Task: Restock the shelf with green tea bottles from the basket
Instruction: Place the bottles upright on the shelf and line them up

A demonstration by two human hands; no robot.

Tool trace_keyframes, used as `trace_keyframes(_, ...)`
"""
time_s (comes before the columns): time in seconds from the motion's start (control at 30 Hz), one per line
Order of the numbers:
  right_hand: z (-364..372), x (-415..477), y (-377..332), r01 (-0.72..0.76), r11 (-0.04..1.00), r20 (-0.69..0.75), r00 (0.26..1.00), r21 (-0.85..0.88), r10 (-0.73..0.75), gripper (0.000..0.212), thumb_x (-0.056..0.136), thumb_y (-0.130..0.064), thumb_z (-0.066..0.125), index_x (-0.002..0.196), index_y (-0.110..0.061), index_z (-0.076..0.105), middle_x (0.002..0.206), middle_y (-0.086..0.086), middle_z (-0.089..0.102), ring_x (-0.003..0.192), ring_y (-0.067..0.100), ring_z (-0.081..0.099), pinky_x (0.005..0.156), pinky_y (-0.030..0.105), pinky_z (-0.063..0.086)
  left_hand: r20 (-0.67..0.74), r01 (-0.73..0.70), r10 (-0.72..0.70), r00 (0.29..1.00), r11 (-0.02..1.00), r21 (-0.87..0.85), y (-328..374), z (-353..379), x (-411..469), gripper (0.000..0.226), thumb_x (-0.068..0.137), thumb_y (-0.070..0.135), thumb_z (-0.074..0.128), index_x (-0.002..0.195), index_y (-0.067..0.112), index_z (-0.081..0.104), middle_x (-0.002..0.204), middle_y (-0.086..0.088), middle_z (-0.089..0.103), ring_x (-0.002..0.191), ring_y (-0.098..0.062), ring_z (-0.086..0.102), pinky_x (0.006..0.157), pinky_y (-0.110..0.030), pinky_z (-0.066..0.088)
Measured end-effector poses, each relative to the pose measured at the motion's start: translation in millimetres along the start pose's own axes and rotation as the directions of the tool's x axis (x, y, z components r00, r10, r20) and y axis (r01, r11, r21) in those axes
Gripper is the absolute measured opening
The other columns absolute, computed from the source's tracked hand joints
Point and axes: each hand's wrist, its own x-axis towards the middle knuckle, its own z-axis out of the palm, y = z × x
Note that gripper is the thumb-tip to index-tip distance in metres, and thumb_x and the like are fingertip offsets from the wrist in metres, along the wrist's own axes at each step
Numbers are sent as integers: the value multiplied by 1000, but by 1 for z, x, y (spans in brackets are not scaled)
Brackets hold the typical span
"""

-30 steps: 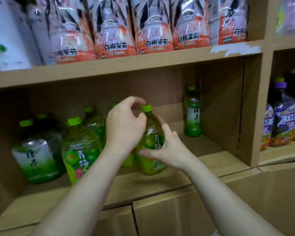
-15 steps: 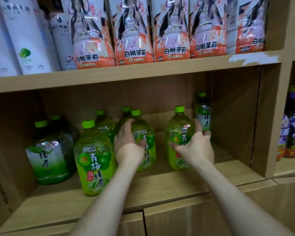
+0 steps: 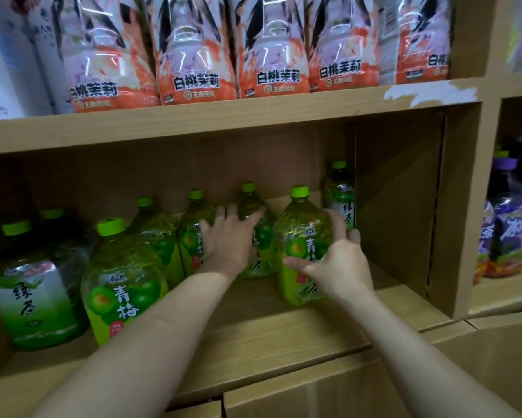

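Observation:
Several green-capped green tea bottles stand on the wooden middle shelf (image 3: 283, 336). My right hand (image 3: 341, 263) grips one light-green bottle (image 3: 298, 236) from its right side; the bottle stands upright on the shelf near the middle. My left hand (image 3: 226, 242) lies with spread fingers around the shoulder of another bottle (image 3: 249, 200) just behind and to the left. Further green bottles (image 3: 121, 291) fill the left part of the shelf. A slimmer green tea bottle (image 3: 341, 200) stands at the back right. The basket is not in view.
The shelf above holds a row of orange-and-white peach jasmine bottles (image 3: 193, 55). A wooden divider (image 3: 458, 206) closes the compartment on the right; beyond it stand purple-capped bottles (image 3: 513, 224). Bare shelf board lies to the right of the held bottle.
Both hands have pushed their bottles deeper onto the shelf. The left hand's bottle now sits further back, behind the right hand's bottle. The view has shifted closer and slightly to the left.

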Motion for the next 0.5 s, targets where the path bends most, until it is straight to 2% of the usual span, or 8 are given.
trace_keyframes(0.13,4,-2,1,15,1000,-16,1000,11,-15,111,55,-62,78,143,-39,14,135,14,36,97,35,64,88,40,54,30,11,-13,999,999,47,1,-1,14,84,83,40,67,145,49,11,146,-14,30,136,-34,24,103,-59,26)
trace_keyframes(0.23,2,-2,3,28,999,0,1000,16,-28,109,59,-58,79,144,-39,13,135,14,37,99,35,63,90,40,52,105,9,-14,994,999,43,1,-5,17,88,82,42,68,146,48,8,146,-15,28,138,-34,20,104,-59,24)
trace_keyframes(0.33,0,-2,2,29,999,18,999,25,-30,108,62,-52,80,145,-38,13,136,14,37,102,36,62,91,40,51,134,34,-22,991,996,-87,2,-26,2,86,84,28,67,147,46,10,144,-14,34,136,-33,25,102,-53,32)
trace_keyframes(0.4,2,-2,1,44,999,16,999,20,-44,107,63,-51,80,145,-37,13,136,14,37,101,36,62,90,39,50,15,53,-51,999,975,-216,-3,-48,-23,74,86,20,61,146,40,22,141,-10,40,133,-30,32,97,-44,41)
trace_keyframes(0.43,3,-3,-1,52,998,18,998,18,-52,106,63,-51,80,145,-36,14,135,14,37,102,36,62,90,38,50,-96,30,-56,994,969,-246,-8,-59,-42,65,86,19,59,142,37,33,138,-7,45,129,-28,36,94,-41,43)
trace_keyframes(0.5,9,-4,-7,63,998,27,998,31,-64,104,63,-51,80,144,-35,16,135,14,36,102,37,61,89,38,49,-347,-35,-60,936,964,-262,-25,-76,-81,50,81,20,64,129,29,53,125,-4,55,117,-27,47,88,-40,48)
